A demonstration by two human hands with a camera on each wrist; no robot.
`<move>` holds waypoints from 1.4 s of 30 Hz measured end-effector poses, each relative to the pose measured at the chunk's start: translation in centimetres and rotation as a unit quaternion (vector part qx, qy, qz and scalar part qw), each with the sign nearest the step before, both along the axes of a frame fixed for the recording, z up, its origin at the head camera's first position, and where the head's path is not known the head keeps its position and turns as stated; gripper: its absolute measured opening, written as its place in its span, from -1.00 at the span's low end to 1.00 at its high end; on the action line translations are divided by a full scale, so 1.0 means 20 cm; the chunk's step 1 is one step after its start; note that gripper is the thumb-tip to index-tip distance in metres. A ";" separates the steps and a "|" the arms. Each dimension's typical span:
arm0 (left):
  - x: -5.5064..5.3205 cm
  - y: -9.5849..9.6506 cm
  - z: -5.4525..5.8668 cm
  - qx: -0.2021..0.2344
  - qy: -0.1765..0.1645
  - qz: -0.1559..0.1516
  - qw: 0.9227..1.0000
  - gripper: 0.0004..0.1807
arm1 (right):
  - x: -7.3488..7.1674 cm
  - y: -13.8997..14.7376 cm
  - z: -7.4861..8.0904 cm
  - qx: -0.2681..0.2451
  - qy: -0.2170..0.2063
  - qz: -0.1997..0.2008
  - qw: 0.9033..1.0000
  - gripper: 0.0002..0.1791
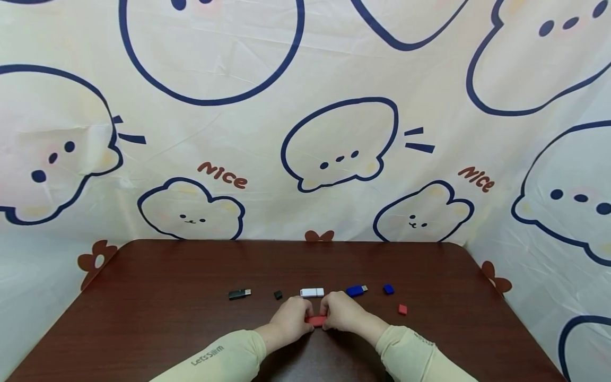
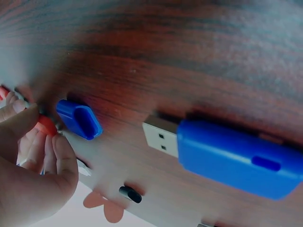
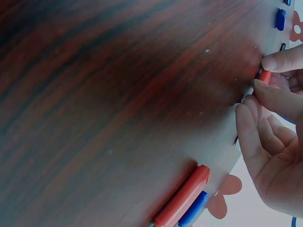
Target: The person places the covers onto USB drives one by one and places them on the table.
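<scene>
At the middle of the table, both hands hold a small red USB stick (image 1: 316,321) between them. My left hand (image 1: 292,317) pinches its left end and my right hand (image 1: 345,312) pinches its right end. Fingers cover both ends, so its plug is hidden. In the left wrist view a short stretch of the red stick (image 2: 46,125) shows between the fingertips. The right wrist view shows thumbs close together along the red stick (image 3: 265,75). Just behind the hands lies a white USB stick (image 1: 312,292). A red cap (image 1: 403,309) lies farther right.
Behind the right hand lies a blue USB stick (image 1: 356,291), its metal plug bare, with a blue cap (image 1: 389,289) to its right. On the left are a black USB stick (image 1: 239,294) and a small black cap (image 1: 278,295). A printed cloth (image 1: 267,212) hangs behind the brown table (image 1: 167,339).
</scene>
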State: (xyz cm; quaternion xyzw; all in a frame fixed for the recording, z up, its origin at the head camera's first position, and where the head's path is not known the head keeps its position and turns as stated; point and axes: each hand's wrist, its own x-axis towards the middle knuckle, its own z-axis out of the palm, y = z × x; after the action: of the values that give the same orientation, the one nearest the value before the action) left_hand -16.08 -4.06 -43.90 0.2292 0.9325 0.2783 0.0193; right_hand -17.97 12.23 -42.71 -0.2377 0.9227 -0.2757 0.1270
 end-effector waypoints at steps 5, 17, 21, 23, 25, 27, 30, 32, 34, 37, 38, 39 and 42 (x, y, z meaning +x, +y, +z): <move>0.00 0.00 0.01 -0.001 -0.003 -0.003 1.000 -0.81 | 0.00 0.00 0.00 0.000 -0.004 -0.001 1.000 -0.79; 0.01 -0.01 0.01 0.001 -0.012 -0.006 1.000 -0.84 | 0.01 0.00 0.01 -0.004 -0.020 -0.006 1.000 -0.81; 0.01 -0.02 0.02 0.005 -0.020 -0.003 1.000 -0.85 | 0.01 0.00 0.00 -0.009 -0.021 -0.008 1.000 -0.81; 0.01 -0.02 0.02 0.003 -0.019 -0.003 1.000 -0.85 | 0.01 0.00 0.01 -0.011 -0.019 -0.008 1.000 -0.81; 0.01 -0.02 0.02 0.000 -0.019 -0.003 1.000 -0.84 | 0.01 0.00 0.01 -0.012 -0.018 -0.009 1.000 -0.81; 0.01 -0.02 0.02 -0.002 -0.018 -0.002 1.000 -0.84 | 0.01 0.00 0.01 -0.013 -0.020 -0.009 1.000 -0.81; 0.02 -0.01 0.02 -0.003 -0.019 -0.001 1.000 -0.84 | 0.01 0.00 0.01 -0.013 -0.023 -0.012 1.000 -0.81; 0.02 -0.01 0.02 -0.005 -0.019 -0.001 1.000 -0.84 | 0.01 0.00 0.01 -0.015 -0.027 -0.014 0.999 -0.82; 0.02 -0.01 0.03 -0.006 -0.018 -0.003 1.000 -0.84 | 0.01 0.01 0.02 -0.017 -0.027 -0.016 0.999 -0.85; 0.02 -0.02 0.03 -0.006 -0.015 -0.003 1.000 -0.83 | 0.00 0.04 0.05 -0.019 -0.025 -0.026 0.999 -0.90; 0.01 -0.02 0.03 -0.004 -0.016 0.002 1.000 -0.82 | -0.01 0.06 0.07 -0.015 -0.016 -0.029 0.999 -0.91; 0.01 -0.02 0.04 -0.002 -0.018 0.007 1.000 -0.81 | -0.02 0.07 0.08 -0.011 -0.009 -0.034 0.999 -0.91; -0.01 0.00 0.06 0.003 -0.020 0.025 0.999 -0.77 | -0.05 0.12 0.12 0.008 0.011 -0.059 0.998 -0.92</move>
State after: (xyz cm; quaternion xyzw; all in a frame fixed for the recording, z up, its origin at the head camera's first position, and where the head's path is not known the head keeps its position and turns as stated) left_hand -16.25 -4.16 -42.76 0.2006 0.9364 0.2864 0.0304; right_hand -19.00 14.63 -40.36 -0.1846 0.9387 -0.2724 0.1026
